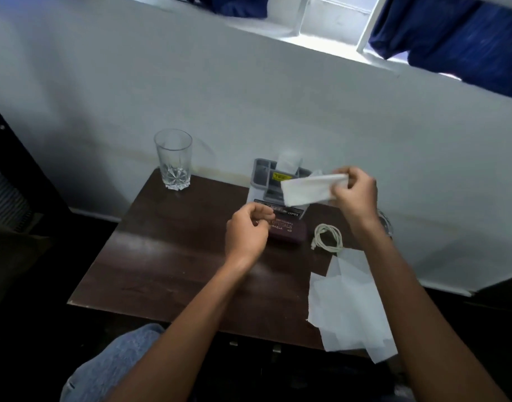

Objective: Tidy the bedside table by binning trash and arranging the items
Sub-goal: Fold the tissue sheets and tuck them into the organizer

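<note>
- A folded white paper tissue point(309, 188) is up in the air above the back of the dark brown wooden bedside table point(176, 256), pinched at its right end by the person's right hand point(354, 192), fingers closed round it.
- The left hand point(246, 230) hovers lower and to the left, apart from the tissue, fingers loosely curled inward and gripping nothing I can make out.
- Right beneath the tissue stands a grey plastic tissue box point(266, 181) against the wall, with a white sheet sticking up from its top.
- In front of that box lies a maroon spectacle case point(289, 230) with pale lettering, partly hidden by the left hand.
- Just to its right is a coiled white cable point(328, 237).
- Loose white tissue sheets point(350, 309) overlap at the table's near right corner and hang over the edge.
- A clear cut-glass tumbler point(173, 158) stands upright at the back left corner.
</note>
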{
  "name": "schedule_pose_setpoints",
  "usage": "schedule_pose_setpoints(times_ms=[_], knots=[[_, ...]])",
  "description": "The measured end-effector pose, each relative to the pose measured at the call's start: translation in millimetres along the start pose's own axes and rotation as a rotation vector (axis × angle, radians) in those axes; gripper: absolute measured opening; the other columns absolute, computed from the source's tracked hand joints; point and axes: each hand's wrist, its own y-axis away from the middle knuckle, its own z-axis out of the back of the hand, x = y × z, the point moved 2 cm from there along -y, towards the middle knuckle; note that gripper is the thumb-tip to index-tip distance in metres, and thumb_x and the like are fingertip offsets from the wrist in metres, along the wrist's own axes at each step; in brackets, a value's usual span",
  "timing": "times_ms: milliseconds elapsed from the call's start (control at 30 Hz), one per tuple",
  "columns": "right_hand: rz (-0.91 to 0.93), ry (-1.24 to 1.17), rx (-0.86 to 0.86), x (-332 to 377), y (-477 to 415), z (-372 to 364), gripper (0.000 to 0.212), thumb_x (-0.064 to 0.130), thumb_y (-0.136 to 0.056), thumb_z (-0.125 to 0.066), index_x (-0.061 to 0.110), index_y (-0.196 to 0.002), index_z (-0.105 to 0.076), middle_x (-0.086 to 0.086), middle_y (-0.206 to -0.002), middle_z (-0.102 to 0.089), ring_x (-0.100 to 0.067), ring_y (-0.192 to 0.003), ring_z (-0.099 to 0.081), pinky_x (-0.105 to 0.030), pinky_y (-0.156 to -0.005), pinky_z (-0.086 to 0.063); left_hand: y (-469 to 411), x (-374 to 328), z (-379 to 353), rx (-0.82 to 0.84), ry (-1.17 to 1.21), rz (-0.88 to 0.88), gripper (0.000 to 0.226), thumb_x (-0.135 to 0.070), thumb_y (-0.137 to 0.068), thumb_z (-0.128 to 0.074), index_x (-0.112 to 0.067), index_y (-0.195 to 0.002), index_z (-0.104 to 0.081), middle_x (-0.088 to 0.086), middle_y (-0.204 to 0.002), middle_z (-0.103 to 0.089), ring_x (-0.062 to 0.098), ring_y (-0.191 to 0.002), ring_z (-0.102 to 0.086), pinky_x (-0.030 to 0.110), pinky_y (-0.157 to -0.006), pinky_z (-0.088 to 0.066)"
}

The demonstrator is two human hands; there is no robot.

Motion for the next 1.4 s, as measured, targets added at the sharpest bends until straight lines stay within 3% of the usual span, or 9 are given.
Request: schedule_pose_setpoints(times_ms=[167,433,600,700,933,1133,1200,1267,1400], knots=[[0.295,0.527,0.043,42,-41,-37,0.038,-0.003,-0.085,-0.042,0.016,-0.114,-0.058,-0.016,-0.102,-0.066,-0.030,-0.082,-0.058,-0.029,-0.065,-0.036,0,2,-1,0.029,0.004,0.044,0.031,0.001,-0.084,-0.049,-0.027,-0.075,-0.060,-0.008,-0.084,-0.072,0.014,-0.086,-0.069,0.040,-0.083,-0.056],[0.495,0.890,0.317,31,-25,-84,0.046,-0.004,-0.082,-0.041,0.012,-0.124,-0.051,-0.021,-0.108,-0.061,-0.039,-0.103,-0.051,-0.036,-0.085,-0.038,1,-1,-1,0.078,0.049,0.102,0.030,-0.002,-0.088,-0.048,-0.026,-0.073,-0.059,-0.004,-0.085,-0.071,0.011,-0.082,-0.067,0.025,-0.076,-0.053],[0.361,0.750,0.375,25,-31,-81,0.053,-0.002,-0.079,-0.048,0.018,-0.128,-0.047,-0.013,-0.117,-0.061,-0.032,-0.112,-0.049,-0.036,-0.094,-0.031,3,2,-4,0.106,0.041,0.120,0.031,-0.004,-0.089,-0.048,-0.027,-0.072,-0.059,-0.004,-0.084,-0.071,0.012,-0.081,-0.068,0.030,-0.081,-0.053],[0.269,0.541,0.325,23,-33,-60,0.057,0.001,-0.074,-0.058,0.023,-0.126,-0.050,-0.004,-0.111,-0.063,-0.025,-0.110,-0.053,-0.038,-0.094,-0.038,3,2,-6,0.123,0.027,0.121,0.029,-0.004,-0.090,-0.048,-0.026,-0.074,-0.059,-0.003,-0.087,-0.071,0.012,-0.081,-0.068,0.030,-0.081,-0.052],[-0.031,0.070,0.166,-22,13,41,0.030,0.000,-0.074,-0.070,0.011,-0.102,-0.066,-0.006,-0.093,-0.065,-0.017,-0.084,-0.059,-0.023,-0.074,-0.045,10,3,-26,0.179,0.018,0.139,0.029,-0.003,-0.091,-0.047,-0.023,-0.073,-0.058,-0.001,-0.087,-0.070,0.011,-0.074,-0.064,0.020,-0.064,-0.045],[-0.403,0.118,0.095,-126,41,85,0.016,-0.006,-0.072,-0.067,-0.006,-0.088,-0.068,-0.006,-0.059,-0.059,-0.023,-0.053,-0.051,-0.025,-0.054,-0.038,23,8,-55,0.275,-0.058,0.159,0.025,-0.002,-0.090,-0.046,-0.019,-0.080,-0.062,0.003,-0.093,-0.072,0.013,-0.076,-0.064,0.020,-0.065,-0.045],[-0.420,0.203,0.042,-151,41,86,0.012,-0.002,-0.073,-0.065,-0.006,-0.084,-0.070,-0.015,-0.064,-0.065,-0.031,-0.063,-0.060,-0.030,-0.061,-0.045,27,10,-65,0.304,-0.099,0.157,0.025,-0.001,-0.090,-0.046,-0.019,-0.081,-0.062,0.003,-0.093,-0.072,0.012,-0.075,-0.064,0.020,-0.066,-0.046],[-0.392,0.278,0.042,-166,37,82,0.013,0.001,-0.077,-0.062,-0.003,-0.086,-0.070,-0.024,-0.088,-0.070,-0.037,-0.087,-0.065,-0.038,-0.079,-0.049,31,11,-71,0.323,-0.138,0.144,0.025,-0.001,-0.089,-0.046,-0.019,-0.082,-0.063,0.002,-0.091,-0.071,0.009,-0.074,-0.063,0.018,-0.064,-0.045],[-0.320,0.399,0.122,-181,31,71,0.025,0.015,-0.079,-0.060,0.008,-0.102,-0.068,-0.018,-0.108,-0.067,-0.035,-0.106,-0.059,-0.038,-0.090,-0.047,35,11,-79,0.345,-0.217,0.106,0.024,-0.002,-0.088,-0.046,-0.016,-0.086,-0.065,-0.001,-0.088,-0.071,0.013,-0.079,-0.065,0.015,-0.058,-0.043]])
